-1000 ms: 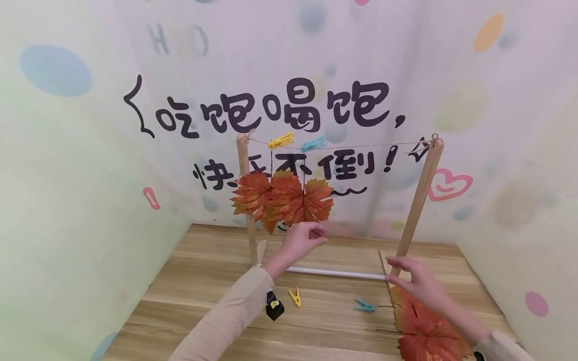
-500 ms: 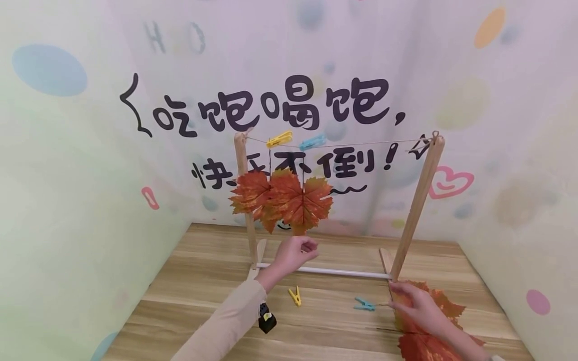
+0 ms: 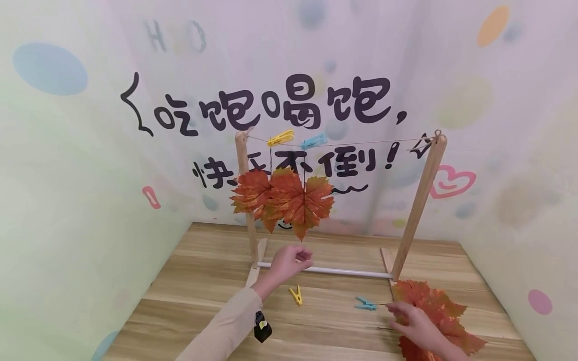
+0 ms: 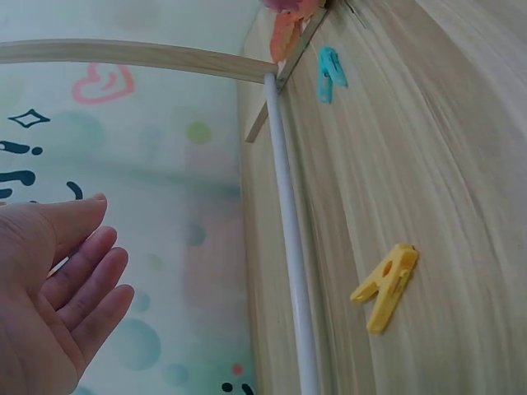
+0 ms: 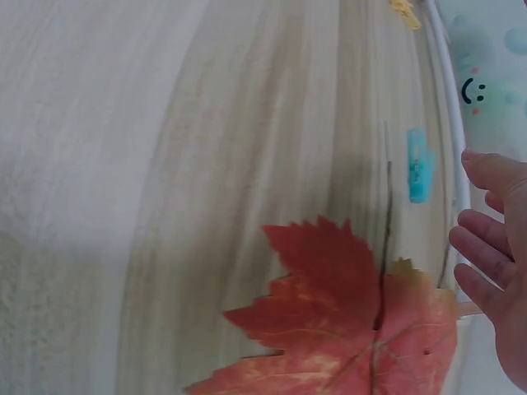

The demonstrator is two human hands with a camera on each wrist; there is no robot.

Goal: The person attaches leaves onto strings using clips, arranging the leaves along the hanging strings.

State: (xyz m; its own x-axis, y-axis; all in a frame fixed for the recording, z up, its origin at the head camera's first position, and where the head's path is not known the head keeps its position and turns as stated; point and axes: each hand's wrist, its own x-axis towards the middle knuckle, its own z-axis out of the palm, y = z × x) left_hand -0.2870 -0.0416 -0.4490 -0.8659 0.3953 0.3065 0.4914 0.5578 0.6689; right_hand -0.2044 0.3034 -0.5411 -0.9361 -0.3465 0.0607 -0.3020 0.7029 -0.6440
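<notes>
Left hand hangs below the two hanging leaves, fingers loosely bent, thumb apart, nothing held. Right hand is at the loose leaves on the right of the wooden table, fingers relaxed and lightly curved, likewise without a grip; whether a fingertip touches a leaf I cannot tell from here, as the hand covers part of them. Risks, as I judge them: the loose leaves overlap, so lifting one by its blade could drag its neighbour along; their thin dark stems lie nearly flat and point toward the loose blue peg, so a hasty pinch could miss a stem or knock the peg. The string dips between the posts; a tug could swing the hanging leaves or slide the yellow peg and blue peg on it. Edges: the right post stands just beyond the loose leaves, so a leaf raised straight up might catch on it. Room: bare string runs from the clipped blue peg to that post, and tabletop lies between the loose yellow peg and loose blue peg, in front of the white rod.
</notes>
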